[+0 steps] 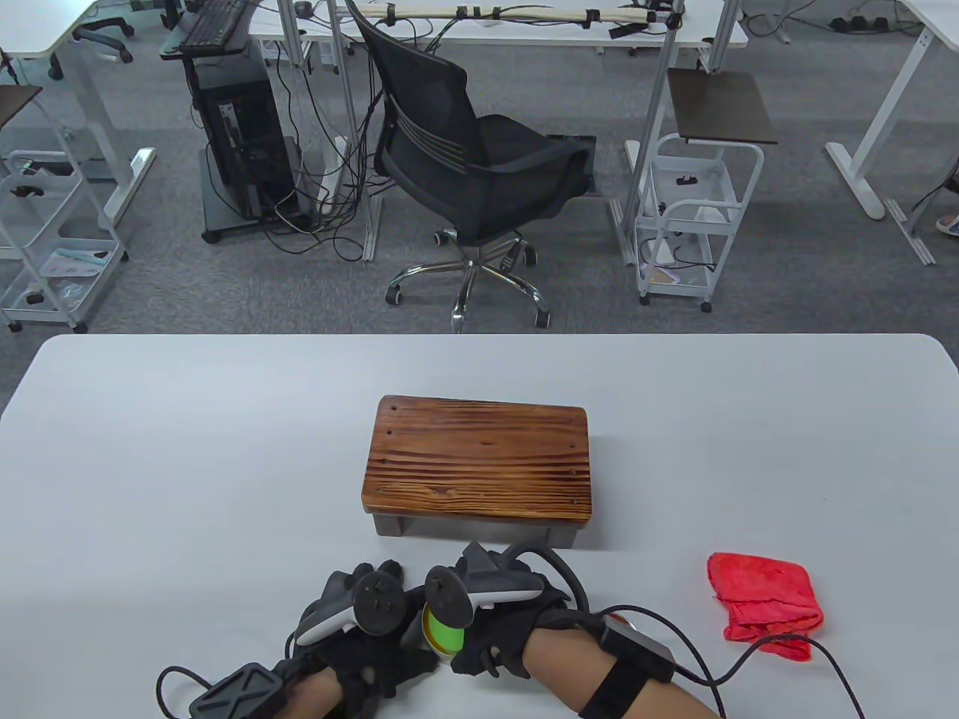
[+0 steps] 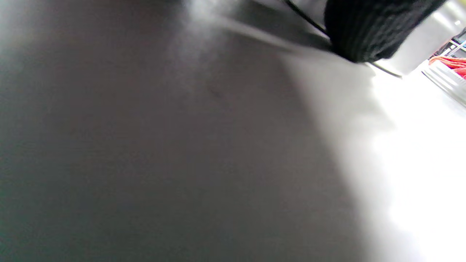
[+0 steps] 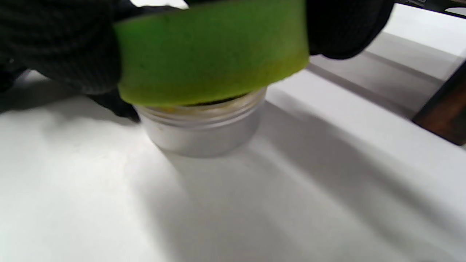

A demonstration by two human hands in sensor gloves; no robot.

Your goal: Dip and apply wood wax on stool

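Two gloved hands work close together at the near edge of the white table (image 1: pixel 187 449). On the left, the left hand (image 1: pixel 359 636) sits beside a small metal tin (image 3: pixel 204 129), seemingly steadying it, though whether its fingers wrap the tin I cannot tell; its wrist view shows only blurred tabletop. Just right of it, the right hand (image 1: pixel 494 622) pinches a green sponge (image 3: pixel 213 51) between curled fingers, its underside pressed onto the tin's open mouth. To load it well, I would rock the sponge lightly across the wax, take a thin even film, and keep the tin from sliding. Beyond the hands, the wooden stool (image 1: pixel 479 464) stands untouched, its top bare. Far right, a red cloth (image 1: pixel 764 603) lies crumpled, well apart.
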